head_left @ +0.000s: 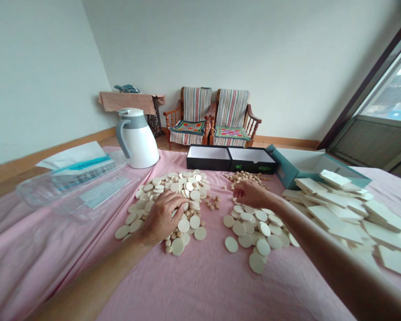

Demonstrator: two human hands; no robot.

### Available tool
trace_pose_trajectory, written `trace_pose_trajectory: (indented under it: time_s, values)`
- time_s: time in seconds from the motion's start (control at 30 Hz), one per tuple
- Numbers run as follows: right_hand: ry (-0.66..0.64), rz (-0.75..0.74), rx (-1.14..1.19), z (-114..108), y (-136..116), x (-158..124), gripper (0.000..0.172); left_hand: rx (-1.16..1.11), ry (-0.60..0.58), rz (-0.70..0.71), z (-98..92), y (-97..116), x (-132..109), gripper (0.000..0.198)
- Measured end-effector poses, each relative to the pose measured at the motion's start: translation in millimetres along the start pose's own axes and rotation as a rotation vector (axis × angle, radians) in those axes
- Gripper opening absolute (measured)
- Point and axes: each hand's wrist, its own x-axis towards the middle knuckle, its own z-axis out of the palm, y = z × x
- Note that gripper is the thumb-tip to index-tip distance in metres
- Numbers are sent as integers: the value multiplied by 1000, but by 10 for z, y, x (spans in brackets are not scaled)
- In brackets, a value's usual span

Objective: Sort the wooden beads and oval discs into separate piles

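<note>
My left hand (165, 213) rests on a pile of pale round wooden discs (194, 221), its fingers bent loosely over them and the thumb apart. What lies under the palm is hidden. Small wooden beads or cubes (169, 244) show among these discs. My right hand (249, 193) is at the back of a second heap of discs (249, 227), with its fingers curled together. A pale edge shows below its fingertips, but whether they grip it is unclear. Just behind that hand lies a heap of small wooden pieces (250, 176); several more (213, 203) lie between the two disc piles.
Two black boxes (209, 163) stand at the back of the pink cloth (194, 285). To the right, a teal box (287, 171) stands behind stacked pale square boards (347, 205). A white-grey jug (142, 142) and clear plastic packaging (83, 183) are at the left. Two chairs (232, 107) stand beyond.
</note>
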Motion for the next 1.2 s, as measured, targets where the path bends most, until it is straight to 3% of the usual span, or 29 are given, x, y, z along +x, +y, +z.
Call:
trace_pose_trajectory:
  time_s: [0.33,0.47,0.6,0.67,0.87,1.0,1.2]
  values:
    - [95,78,-130,309,-107,84,21,6,-2,-10,3,12,10,18]
    - [133,134,-152,178,52,107,25,6,-2,-4,4,3,11,18]
    - [286,282,-236,-66,176,97,28,1,-7,-15,3,0,11,18]
    - [347,269,-235,-107,134,101,27,-3,-8,-17,3,2,13,17]
    - [158,-45,16,220,-252,170,23,-2,-6,-3,9,3,19,16]
    - [105,-24,-31,400,-415,203,25,5,1,3,7,2,17,17]
    - [108,47,-129,421,-481,206,22,4,-3,-9,1,-13,7,17]
